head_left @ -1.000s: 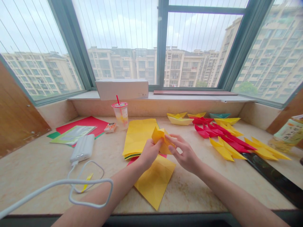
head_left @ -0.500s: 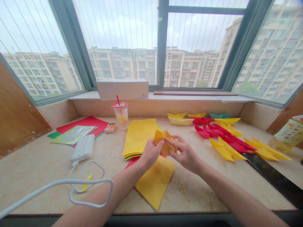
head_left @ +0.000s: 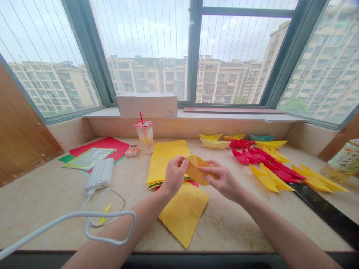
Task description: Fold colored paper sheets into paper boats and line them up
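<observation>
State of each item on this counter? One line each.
Left hand, gripping the paper
Right hand, pinching the paper
Folded yellow paper, lifted off the counter, partly folded
Creased yellow sheet, lying flat, unfolded
Yellow paper stack, lying flat
Red paper boats, folded, lying on the counter
Power bank, cable plugged in
Plastic cup, lidded, red straw inserted

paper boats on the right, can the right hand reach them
Probably yes: nothing stands between the right hand and the red and yellow paper boats, but it is holding the folded yellow paper.
</observation>
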### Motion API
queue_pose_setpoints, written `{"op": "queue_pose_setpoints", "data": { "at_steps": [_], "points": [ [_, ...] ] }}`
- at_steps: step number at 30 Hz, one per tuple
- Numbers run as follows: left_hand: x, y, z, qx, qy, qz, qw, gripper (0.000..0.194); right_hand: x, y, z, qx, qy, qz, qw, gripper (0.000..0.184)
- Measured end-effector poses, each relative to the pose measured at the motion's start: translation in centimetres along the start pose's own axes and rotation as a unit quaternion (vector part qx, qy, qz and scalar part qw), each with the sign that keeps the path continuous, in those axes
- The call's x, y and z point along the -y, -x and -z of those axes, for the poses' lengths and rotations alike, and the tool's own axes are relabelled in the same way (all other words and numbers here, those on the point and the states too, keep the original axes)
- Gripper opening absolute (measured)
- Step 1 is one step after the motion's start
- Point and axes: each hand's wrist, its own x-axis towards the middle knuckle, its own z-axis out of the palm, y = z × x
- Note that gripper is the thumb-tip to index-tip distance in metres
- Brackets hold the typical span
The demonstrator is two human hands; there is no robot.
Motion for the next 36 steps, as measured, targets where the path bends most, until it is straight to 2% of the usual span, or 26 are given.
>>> {"op": "queue_pose_setpoints", "data": {
  "at_steps": [6,10,16,24,29,33,36],
  "points": [
    [-0.27,0.12,0.02,0.004,-0.002,-0.012,1.000,0.030,0.16,-0.08,0.27,0.004,-0.025,-0.008,1.000,0.031],
    [-0.51,0.27,0.07,0.005,-0.016,-0.026,1.000,0.044,0.10,-0.02,0.20,0.020,-0.030,-0.012,0.999,0.032],
    [-0.39,0.40,0.25,0.017,-0.047,-0.043,0.998,0.036,0.11,0.06,0.23,0.021,0.002,0.001,1.000,0.034],
    [-0.24,0.24,0.46,0.008,-0.082,-0.056,0.995,0.038,0.49,0.14,0.16,0.027,0.027,0.018,0.999,0.035],
    [0.09,0.30,0.54,-0.025,-0.121,-0.084,0.989,0.039,0.26,0.11,0.10,0.032,-0.028,0.000,0.999,0.032],
    [-0.07,0.70,0.46,0.005,-0.151,-0.097,0.984,0.039,0.15,0.02,0.23,0.031,-0.075,-0.017,0.997,0.030],
    [-0.22,0.78,0.40,0.008,-0.157,-0.088,0.984,0.040,0.29,0.04,0.31,0.029,-0.027,-0.002,0.999,0.033]
  ]
}}
